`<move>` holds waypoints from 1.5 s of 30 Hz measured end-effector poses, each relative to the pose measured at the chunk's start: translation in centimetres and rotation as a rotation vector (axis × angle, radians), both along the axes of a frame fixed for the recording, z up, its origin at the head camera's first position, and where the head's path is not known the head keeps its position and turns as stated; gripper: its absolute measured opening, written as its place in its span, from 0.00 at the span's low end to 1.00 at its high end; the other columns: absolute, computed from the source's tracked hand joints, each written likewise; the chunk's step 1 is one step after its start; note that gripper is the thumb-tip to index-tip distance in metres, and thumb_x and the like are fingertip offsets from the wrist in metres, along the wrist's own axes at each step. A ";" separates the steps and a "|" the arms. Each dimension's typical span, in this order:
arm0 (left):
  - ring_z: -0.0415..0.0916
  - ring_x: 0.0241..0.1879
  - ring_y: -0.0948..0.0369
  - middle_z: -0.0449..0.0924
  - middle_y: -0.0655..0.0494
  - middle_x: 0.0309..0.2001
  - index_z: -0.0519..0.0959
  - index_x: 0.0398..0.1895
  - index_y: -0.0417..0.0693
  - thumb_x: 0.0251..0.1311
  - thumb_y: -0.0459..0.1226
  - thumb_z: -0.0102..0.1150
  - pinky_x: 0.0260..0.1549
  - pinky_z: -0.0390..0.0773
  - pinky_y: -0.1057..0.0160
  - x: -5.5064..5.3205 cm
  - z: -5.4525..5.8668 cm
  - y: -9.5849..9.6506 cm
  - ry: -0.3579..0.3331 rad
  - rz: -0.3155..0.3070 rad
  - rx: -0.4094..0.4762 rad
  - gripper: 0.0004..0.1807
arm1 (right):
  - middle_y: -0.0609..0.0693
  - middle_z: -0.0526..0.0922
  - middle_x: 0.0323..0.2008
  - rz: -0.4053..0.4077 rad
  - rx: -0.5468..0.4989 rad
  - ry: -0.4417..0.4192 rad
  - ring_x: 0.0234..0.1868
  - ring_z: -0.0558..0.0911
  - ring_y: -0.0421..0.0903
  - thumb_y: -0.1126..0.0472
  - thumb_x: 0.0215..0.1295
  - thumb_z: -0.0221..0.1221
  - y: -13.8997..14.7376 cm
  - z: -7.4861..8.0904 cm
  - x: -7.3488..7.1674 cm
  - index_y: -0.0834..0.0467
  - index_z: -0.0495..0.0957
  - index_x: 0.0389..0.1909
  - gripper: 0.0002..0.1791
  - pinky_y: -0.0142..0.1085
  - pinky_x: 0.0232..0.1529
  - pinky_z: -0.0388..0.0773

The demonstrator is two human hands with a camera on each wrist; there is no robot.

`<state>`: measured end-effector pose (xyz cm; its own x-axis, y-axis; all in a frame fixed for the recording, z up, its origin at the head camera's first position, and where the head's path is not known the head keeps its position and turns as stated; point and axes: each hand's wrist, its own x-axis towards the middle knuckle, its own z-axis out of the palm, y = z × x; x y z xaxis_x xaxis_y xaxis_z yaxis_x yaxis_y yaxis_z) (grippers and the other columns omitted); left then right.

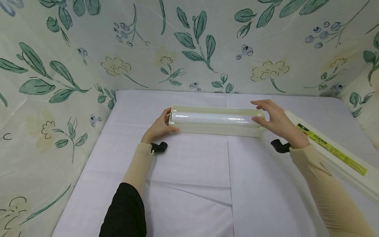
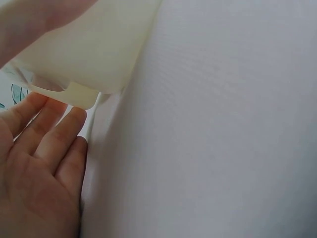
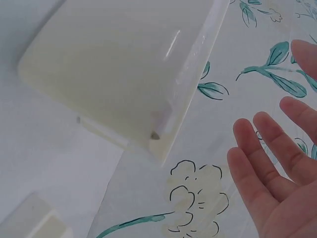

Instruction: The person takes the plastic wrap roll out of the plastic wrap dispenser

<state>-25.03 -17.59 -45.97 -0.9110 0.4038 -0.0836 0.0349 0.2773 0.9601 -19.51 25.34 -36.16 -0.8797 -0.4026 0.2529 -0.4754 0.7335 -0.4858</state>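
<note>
A long cream cling film box (image 1: 217,130) sits on the white-covered table with its top off. Inside lies a shiny roll of cling film (image 1: 211,118). My left hand (image 1: 160,125) grips the box's left end, thumb at the front and fingers behind; in the left wrist view, fingertips (image 2: 77,116) meet the box's end edge. Over the right end hovers my right hand (image 1: 276,120), fingers spread, thumb overlapping the roll's end in the head view. From the right wrist, that hand (image 3: 277,183) shows apart from the box (image 3: 109,64), holding nothing.
A long cream lid (image 1: 349,172) with a yellow-green label (image 1: 334,149) lies slanted at the right, partly under my right forearm. Leaf-and-flower patterned cloth (image 1: 201,49) hangs behind the table and down its left side. The white tablecloth (image 1: 189,164) has fold creases.
</note>
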 end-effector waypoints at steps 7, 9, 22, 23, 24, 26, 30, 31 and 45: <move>0.57 0.67 0.54 0.56 0.47 0.71 0.44 0.75 0.53 0.45 0.31 0.74 0.65 0.55 0.51 -0.2 0.0 0.0 -0.012 -0.005 -0.003 0.58 | 0.62 0.69 0.57 0.070 -0.015 0.015 0.52 0.72 0.61 0.67 0.62 0.62 -1.4 -0.6 -0.6 0.65 0.66 0.64 0.29 0.56 0.44 0.71; 0.56 0.68 0.53 0.55 0.46 0.71 0.44 0.75 0.53 0.46 0.31 0.74 0.65 0.55 0.50 -0.3 -0.1 0.0 -0.014 -0.012 0.001 0.58 | 0.62 0.70 0.57 0.090 -0.016 0.025 0.52 0.72 0.61 0.67 0.62 0.62 -1.8 -0.7 -0.7 0.65 0.67 0.64 0.29 0.57 0.46 0.71; 0.55 0.69 0.51 0.54 0.43 0.71 0.44 0.75 0.46 0.47 0.29 0.72 0.65 0.55 0.51 1.0 2.3 0.3 -0.032 -0.028 0.020 0.56 | 0.62 0.71 0.56 0.154 -0.054 -0.011 0.53 0.73 0.59 0.68 0.62 0.62 -4.3 -1.5 -1.3 0.64 0.68 0.63 0.28 0.55 0.50 0.70; 0.55 0.69 0.50 0.54 0.42 0.71 0.44 0.75 0.45 0.47 0.28 0.72 0.65 0.55 0.51 1.2 2.7 0.3 -0.035 -0.030 0.020 0.56 | 0.61 0.71 0.56 0.155 -0.057 -0.018 0.53 0.73 0.58 0.68 0.62 0.62 -4.5 -1.5 -1.3 0.64 0.68 0.63 0.28 0.55 0.51 0.70; 0.55 0.69 0.50 0.54 0.42 0.71 0.44 0.75 0.45 0.47 0.28 0.71 0.65 0.56 0.51 1.3 2.8 0.3 -0.034 -0.031 0.017 0.56 | 0.62 0.71 0.56 0.159 -0.059 -0.021 0.53 0.73 0.58 0.68 0.62 0.62 -4.7 -1.5 -1.3 0.64 0.68 0.63 0.28 0.55 0.51 0.70; 0.56 0.68 0.51 0.54 0.42 0.71 0.44 0.75 0.45 0.47 0.29 0.71 0.65 0.56 0.51 1.4 2.9 0.4 -0.032 -0.031 0.010 0.56 | 0.61 0.71 0.56 0.163 -0.060 -0.028 0.53 0.72 0.58 0.68 0.62 0.62 -5.0 -1.5 -1.4 0.64 0.68 0.63 0.28 0.55 0.50 0.70; 0.56 0.68 0.51 0.55 0.42 0.71 0.45 0.75 0.45 0.47 0.28 0.72 0.65 0.56 0.52 1.3 2.9 0.4 -0.028 -0.027 -0.006 0.56 | 0.60 0.71 0.57 0.155 -0.054 -0.049 0.54 0.72 0.57 0.67 0.62 0.62 -5.8 -1.6 -1.6 0.62 0.69 0.63 0.28 0.54 0.51 0.70; 0.56 0.68 0.51 0.55 0.42 0.71 0.45 0.75 0.45 0.47 0.28 0.72 0.65 0.56 0.52 1.2 2.9 0.4 -0.025 -0.025 -0.009 0.56 | 0.59 0.70 0.57 0.152 -0.051 -0.057 0.54 0.72 0.56 0.67 0.62 0.63 -6.0 -1.6 -1.7 0.62 0.69 0.63 0.28 0.53 0.52 0.69; 0.58 0.67 0.55 0.58 0.48 0.70 0.46 0.75 0.53 0.44 0.32 0.75 0.65 0.56 0.51 -0.1 -0.1 0.0 0.001 0.005 -0.001 0.58 | 0.58 0.70 0.58 0.194 -0.042 -0.100 0.55 0.71 0.55 0.66 0.62 0.63 -8.1 -1.8 -2.2 0.61 0.68 0.64 0.29 0.51 0.55 0.68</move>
